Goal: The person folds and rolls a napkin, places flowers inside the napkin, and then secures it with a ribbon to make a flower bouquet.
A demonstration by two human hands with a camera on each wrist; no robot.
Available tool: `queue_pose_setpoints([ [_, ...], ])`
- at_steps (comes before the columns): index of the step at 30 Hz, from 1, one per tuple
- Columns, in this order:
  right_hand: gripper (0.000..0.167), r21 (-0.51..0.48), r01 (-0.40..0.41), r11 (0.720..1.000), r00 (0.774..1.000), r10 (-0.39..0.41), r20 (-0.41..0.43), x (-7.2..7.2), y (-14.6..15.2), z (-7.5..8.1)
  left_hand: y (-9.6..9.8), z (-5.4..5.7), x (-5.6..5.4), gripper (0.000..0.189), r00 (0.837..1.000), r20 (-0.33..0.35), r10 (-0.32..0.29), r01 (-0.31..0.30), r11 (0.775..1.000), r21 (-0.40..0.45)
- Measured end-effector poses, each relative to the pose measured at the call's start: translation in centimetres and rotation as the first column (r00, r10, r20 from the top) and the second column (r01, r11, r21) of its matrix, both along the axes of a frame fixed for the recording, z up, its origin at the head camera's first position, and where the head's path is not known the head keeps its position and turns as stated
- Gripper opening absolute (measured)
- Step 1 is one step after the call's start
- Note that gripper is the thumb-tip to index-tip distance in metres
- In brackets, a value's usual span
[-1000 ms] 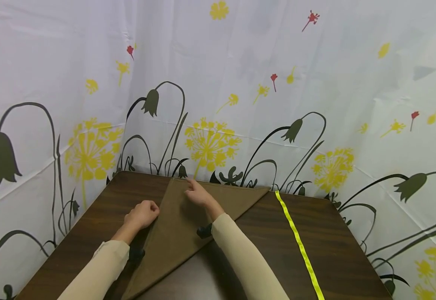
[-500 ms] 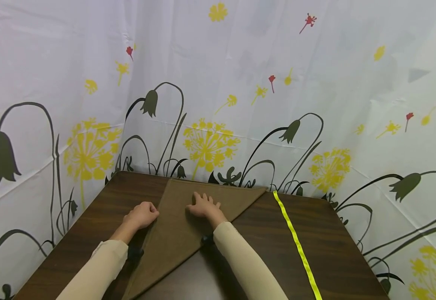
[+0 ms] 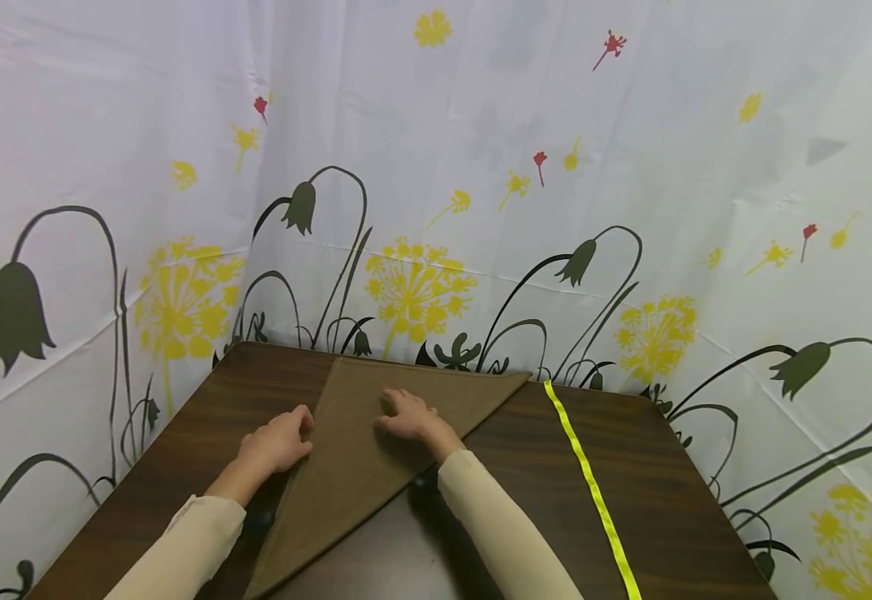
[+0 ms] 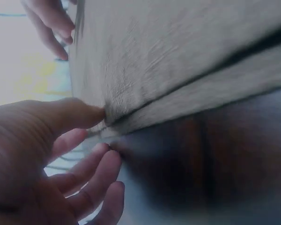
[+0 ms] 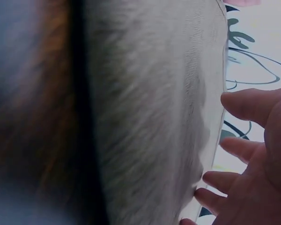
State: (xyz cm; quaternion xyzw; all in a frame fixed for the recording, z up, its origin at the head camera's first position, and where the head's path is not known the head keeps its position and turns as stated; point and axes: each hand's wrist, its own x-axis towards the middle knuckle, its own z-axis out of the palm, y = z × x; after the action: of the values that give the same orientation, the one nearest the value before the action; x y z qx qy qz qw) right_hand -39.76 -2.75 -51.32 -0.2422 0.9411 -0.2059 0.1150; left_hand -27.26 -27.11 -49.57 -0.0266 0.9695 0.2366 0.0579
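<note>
Smoothing the folded brown cloth (image 3: 346, 467) on the table (image 3: 544, 467) should go best with soft, flat strokes. The right hand (image 3: 411, 417) has spread fingers over the middle; the left hand (image 3: 274, 442), thumb and fingers apart, is at the left edge.

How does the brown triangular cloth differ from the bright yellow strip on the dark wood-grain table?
The brown triangular cloth is broad, whereas the bright yellow strip is long and narrow. The cloth looks dull, the strip vivid. The left hand and right hand are at the cloth; neither is at the strip. Cloth and strip both lie on the dark wood-grain table.
</note>
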Motion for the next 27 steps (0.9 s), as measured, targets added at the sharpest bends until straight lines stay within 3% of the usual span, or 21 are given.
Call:
queue_pose_setpoints([
  [6,0.060,0.045,-0.009,0.999,1.000,0.009,0.002,0.1,1.2,-0.5,1.5,0.1,3.0,0.023,0.981,-0.068,-0.180,0.175,0.982,-0.074],
  [12,0.060,0.082,0.004,0.997,1.000,-0.003,-0.009,0.0,1.3,-0.7,2.3,0.1,6.1,0.022,0.950,-0.034,-0.311,0.310,0.950,-0.049],
  [20,0.063,0.063,-0.008,0.998,1.000,0.008,-0.003,0.6,1.2,-0.4,2.1,0.7,9.5,0.028,0.943,0.022,-0.331,0.332,0.941,-0.058],
  [27,0.062,0.044,-0.029,0.999,0.999,0.030,-0.016,1.1,1.0,-0.2,1.3,1.1,11.5,0.025,0.932,0.003,-0.363,0.362,0.931,-0.046],
])
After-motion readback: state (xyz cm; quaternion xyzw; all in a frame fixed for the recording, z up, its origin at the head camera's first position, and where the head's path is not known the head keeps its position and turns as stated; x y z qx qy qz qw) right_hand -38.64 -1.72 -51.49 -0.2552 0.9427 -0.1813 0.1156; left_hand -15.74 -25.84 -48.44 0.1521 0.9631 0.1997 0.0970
